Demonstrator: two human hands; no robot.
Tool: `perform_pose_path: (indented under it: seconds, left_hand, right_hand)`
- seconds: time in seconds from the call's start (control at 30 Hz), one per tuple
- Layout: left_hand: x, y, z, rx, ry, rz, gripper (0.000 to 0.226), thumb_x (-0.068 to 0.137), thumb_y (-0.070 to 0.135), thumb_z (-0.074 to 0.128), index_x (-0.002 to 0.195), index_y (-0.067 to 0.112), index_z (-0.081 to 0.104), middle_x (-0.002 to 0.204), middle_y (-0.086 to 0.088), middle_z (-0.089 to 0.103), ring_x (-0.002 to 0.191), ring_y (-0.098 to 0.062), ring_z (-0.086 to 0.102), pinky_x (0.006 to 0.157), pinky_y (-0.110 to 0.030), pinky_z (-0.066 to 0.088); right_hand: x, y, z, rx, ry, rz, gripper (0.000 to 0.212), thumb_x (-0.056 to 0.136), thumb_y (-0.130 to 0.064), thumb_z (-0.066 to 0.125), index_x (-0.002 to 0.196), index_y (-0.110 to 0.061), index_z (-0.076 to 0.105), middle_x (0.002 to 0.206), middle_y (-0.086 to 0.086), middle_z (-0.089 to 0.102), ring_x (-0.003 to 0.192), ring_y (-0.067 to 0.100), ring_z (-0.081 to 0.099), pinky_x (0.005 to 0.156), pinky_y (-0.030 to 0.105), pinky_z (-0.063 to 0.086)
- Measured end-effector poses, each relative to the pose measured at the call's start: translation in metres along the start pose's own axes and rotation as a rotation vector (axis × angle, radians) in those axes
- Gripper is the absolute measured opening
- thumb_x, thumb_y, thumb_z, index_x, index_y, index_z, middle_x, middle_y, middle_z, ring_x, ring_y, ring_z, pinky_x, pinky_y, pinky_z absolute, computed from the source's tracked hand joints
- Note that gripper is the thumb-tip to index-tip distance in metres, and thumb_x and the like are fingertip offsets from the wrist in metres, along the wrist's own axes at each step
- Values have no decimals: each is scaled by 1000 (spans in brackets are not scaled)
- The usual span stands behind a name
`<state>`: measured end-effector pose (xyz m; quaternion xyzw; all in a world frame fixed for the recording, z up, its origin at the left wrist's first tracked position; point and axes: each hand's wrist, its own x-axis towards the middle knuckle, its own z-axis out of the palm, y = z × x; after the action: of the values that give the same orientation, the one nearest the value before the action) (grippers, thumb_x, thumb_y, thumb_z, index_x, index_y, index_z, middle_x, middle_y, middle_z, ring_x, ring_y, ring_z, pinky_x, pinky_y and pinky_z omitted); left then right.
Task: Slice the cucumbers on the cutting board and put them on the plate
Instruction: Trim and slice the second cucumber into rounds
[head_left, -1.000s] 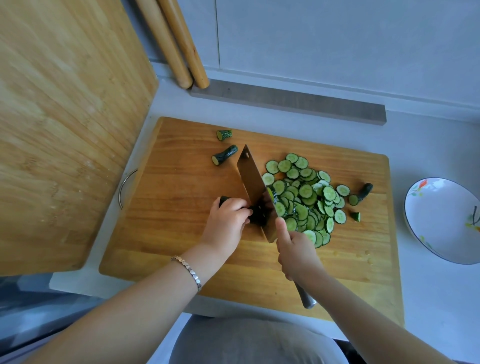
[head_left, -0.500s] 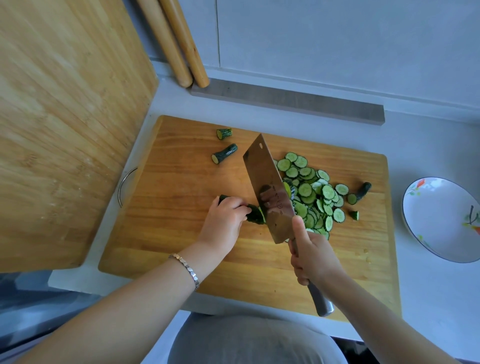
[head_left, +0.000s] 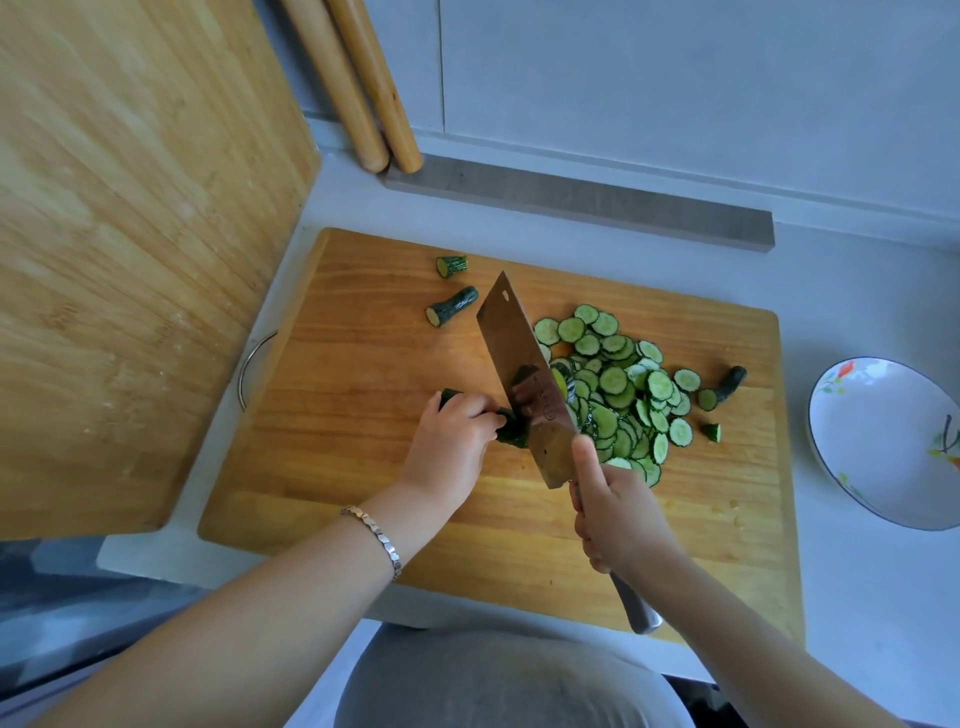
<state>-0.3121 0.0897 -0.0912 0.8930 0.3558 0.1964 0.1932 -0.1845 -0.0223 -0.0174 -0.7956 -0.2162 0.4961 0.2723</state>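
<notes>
Now: your left hand lies over the cucumber mid-board, fingers curled down around it, its cut end poking out toward the cleaver. Your right hand grips the cleaver's handle, fingers wrapped, thumb laid straight up the blade's heel. The blade leans, just beside the cut end. Slices are heaped right of the blade on the cutting board. 2 end pieces lie near the far edge. The flowered plate sits off the board, right.

cucumber slices — heaped on board, plate beside
</notes>
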Motion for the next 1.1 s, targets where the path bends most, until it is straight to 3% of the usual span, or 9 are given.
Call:
perform_pose_path:
  seconds: [0.13,0.37,0.53,0.67,0.73,0.8,0.9,0.97,1.1]
  left_hand:
    - [1,2,1,9,5,-5,29,60,-12,78,83,5,74,84,-10,67,78,-34,64,74,-59,49]
    - [-2,2,1,10,-3,-10,26,61,-13,76,82,4,73,85,-9,67,80,-31,64,74,-59,49]
    - [-2,3,0,-10,-29,-41,23,68,-8,75,87,4,72,90,-8,66,84,-28,64,78,-58,49]
    - [-3,7,-4,13,0,-41,22,67,-2,78,86,7,72,93,-5,66,82,-24,65,85,-69,39]
    - [-2,8,-11,46,90,-10,21,72,6,74,93,10,70,99,-4,65,89,-21,64,93,-70,30]
    - [7,12,-23,10,225,78,25,82,12,64,107,10,62,111,-7,60,109,-21,57,101,-64,27]
    - [34,28,-46,-122,321,256,35,89,16,52,123,10,46,129,-8,44,127,-25,39,110,-50,24]
    - [53,44,-55,-101,153,387,41,93,23,47,132,10,42,141,-8,37,134,-26,29,112,-46,20]
    - [71,69,-49,254,-516,467,52,98,47,16,146,27,18,154,5,4,141,-14,-2,115,-41,-2]
  right_hand:
    - [6,2,3,-82,32,-41,55,91,-60,29,67,-11,37,58,8,34,54,20,33,56,33,31]
    - [23,8,24,-124,29,-26,53,93,-60,28,63,-16,32,56,4,35,50,18,32,54,31,32]
    - [21,10,9,180,-25,112,55,94,-59,30,63,-14,37,43,-5,30,37,12,27,42,22,28]
    - [11,4,-18,290,-99,198,58,91,-65,30,64,-14,39,48,-1,28,39,14,24,43,22,24]
    - [6,0,-34,242,-89,145,57,90,-64,32,63,-14,38,46,-1,29,39,14,24,43,22,24]
    - [2,-6,-48,122,-36,57,55,91,-60,34,62,-13,38,43,-3,31,37,14,26,43,22,25]
    - [3,-11,-64,-254,92,-123,53,89,-60,35,62,-14,35,49,0,35,44,16,31,48,26,26]
    - [2,-15,-69,-510,153,-193,55,89,-61,37,59,-14,32,53,-1,37,48,17,34,48,29,25]
    - [2,-13,-68,-763,170,-278,54,86,-67,36,61,-19,40,57,-4,48,51,12,45,44,25,27]
